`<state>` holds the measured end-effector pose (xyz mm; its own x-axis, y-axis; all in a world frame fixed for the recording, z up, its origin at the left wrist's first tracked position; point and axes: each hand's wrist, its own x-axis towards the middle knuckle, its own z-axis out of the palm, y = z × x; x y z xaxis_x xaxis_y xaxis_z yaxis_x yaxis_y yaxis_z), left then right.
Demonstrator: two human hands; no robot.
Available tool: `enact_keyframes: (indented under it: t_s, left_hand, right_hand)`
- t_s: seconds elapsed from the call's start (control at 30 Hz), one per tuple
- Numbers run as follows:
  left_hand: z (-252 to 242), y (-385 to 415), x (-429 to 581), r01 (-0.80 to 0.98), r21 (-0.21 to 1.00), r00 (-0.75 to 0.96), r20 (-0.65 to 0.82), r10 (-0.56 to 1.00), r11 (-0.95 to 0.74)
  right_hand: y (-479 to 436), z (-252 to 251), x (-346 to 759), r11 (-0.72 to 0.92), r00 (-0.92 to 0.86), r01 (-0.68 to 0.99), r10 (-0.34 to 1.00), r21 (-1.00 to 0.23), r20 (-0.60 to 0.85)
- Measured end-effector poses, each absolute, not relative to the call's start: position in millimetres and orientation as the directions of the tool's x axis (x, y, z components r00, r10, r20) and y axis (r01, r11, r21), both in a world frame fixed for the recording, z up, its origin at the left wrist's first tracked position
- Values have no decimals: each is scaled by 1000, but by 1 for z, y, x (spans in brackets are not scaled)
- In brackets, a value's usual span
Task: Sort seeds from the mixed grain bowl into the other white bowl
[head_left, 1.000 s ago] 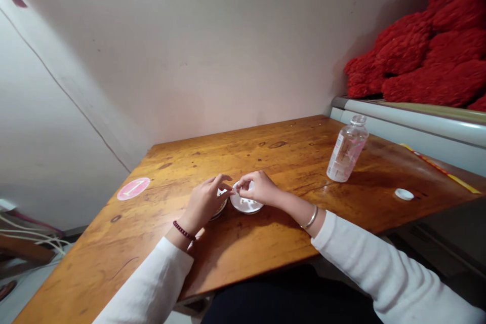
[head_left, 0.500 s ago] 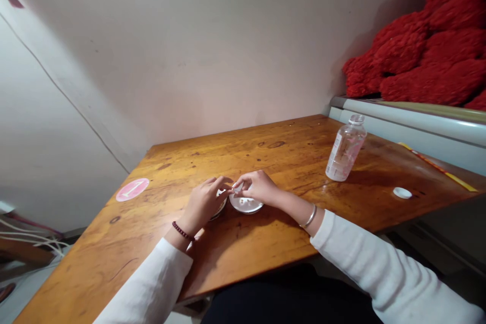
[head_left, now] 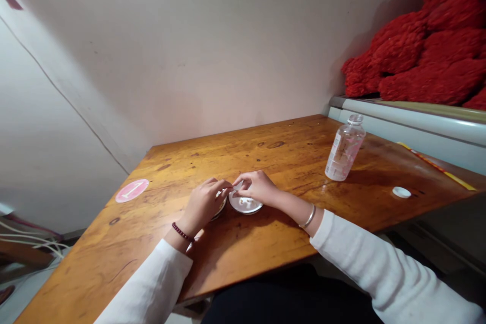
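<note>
Over two small dishes my hands meet, fingertips together. My left hand [head_left: 205, 200] is above the left dish [head_left: 220, 208], covering much of it; its fingers are pinched. My right hand [head_left: 258, 187] curls its thumb and fingers at the far rim of the white dish [head_left: 248, 207]. Several tiny pale brown pieces lie in that white dish. Whatever sits between the fingertips is too small or too hidden to name. A dark red bead bracelet circles my left wrist, a silver bangle my right.
On the right stands an uncapped clear bottle [head_left: 345, 149], with a white cap [head_left: 401, 192] and a yellow-and-red stick [head_left: 436, 164] beyond. A pink round sticker [head_left: 132, 191] is at the table's left. Red plush [head_left: 417, 55] rests on a pale ledge by the wall.
The right fingers have shifted slightly and the left fingers have bent closer to them. A pale, whitish patch seen between the right fingers earlier hardly shows now. Bottle and dishes stay put.
</note>
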<state>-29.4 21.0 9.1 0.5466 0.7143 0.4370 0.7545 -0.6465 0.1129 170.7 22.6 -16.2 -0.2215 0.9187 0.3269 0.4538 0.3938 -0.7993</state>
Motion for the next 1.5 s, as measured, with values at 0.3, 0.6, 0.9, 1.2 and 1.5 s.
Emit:
enact_keyframes:
  t_s: [0.3,0.6,0.9,1.2,1.5]
  left_hand:
    - [13,17,-26,746,66,569,454,686,-662]
    - [16,14,-26,780,9,549,469,692,-625]
    - [19,17,-37,959,-122,282,384,879,-254]
    - [17,18,-36,964,-48,264,143,954,-260]
    - [14,19,-38,960,-62,281,167,945,-275]
  right_hand:
    - [21,-15,171,475,-299,521,880,-709,369]
    - [25,-20,169,466,-260,521,885,-715,387]
    - [24,-19,170,404,-217,568,914,-718,343]
    - [27,-20,170,406,-209,549,913,-731,351]
    - [30,-21,170,402,-201,509,915,-761,349]
